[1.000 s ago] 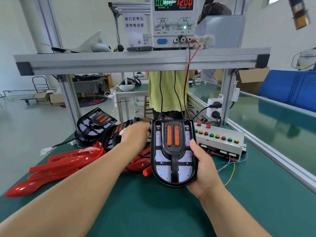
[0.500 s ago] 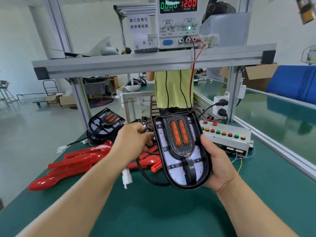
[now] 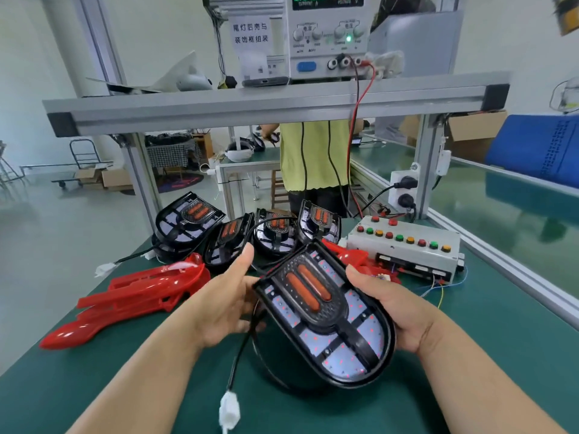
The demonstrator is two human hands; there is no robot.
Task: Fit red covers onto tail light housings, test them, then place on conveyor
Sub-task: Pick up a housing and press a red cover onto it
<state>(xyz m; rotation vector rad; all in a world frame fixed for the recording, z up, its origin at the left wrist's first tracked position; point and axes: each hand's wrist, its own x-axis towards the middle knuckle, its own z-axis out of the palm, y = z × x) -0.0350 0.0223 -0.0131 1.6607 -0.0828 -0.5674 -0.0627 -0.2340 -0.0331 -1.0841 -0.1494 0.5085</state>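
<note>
- The green surface (image 3: 470,355) runs under everything I am working with.
- An aluminium shelf beam (image 3: 250,104) crosses above it, and the power supply (image 3: 326,36) sits on top with a green lamp lit.
- To my right, beyond an aluminium rail, lies a long green belt (image 3: 517,214).
- A heap of red covers (image 3: 134,296) lies on the surface to the left of my left hand, and more red plastic shows behind the piece I hold.
- Four spare housings (image 3: 188,220) lean in a row at the back, beyond my hands.
- The tail light housing (image 3: 329,314) is between my two hands, lifted off the surface and tilted, with its rounded end towards me and its two orange strips facing up. It has no red cover on it.
- The white button box (image 3: 404,245) stands behind my right hand, with a row of coloured buttons on top.
- My right hand (image 3: 398,308) grips the housing's right side, thumb on the rim and fingers underneath.
- My left hand (image 3: 225,305) holds the left rim with its fingers curled in below and its thumb standing up free.
- A black cable (image 3: 244,346) drops from under the housing, close by my left palm; I cannot tell whether my fingers hold it.
- It ends in a white connector (image 3: 229,410) near my left forearm.
</note>
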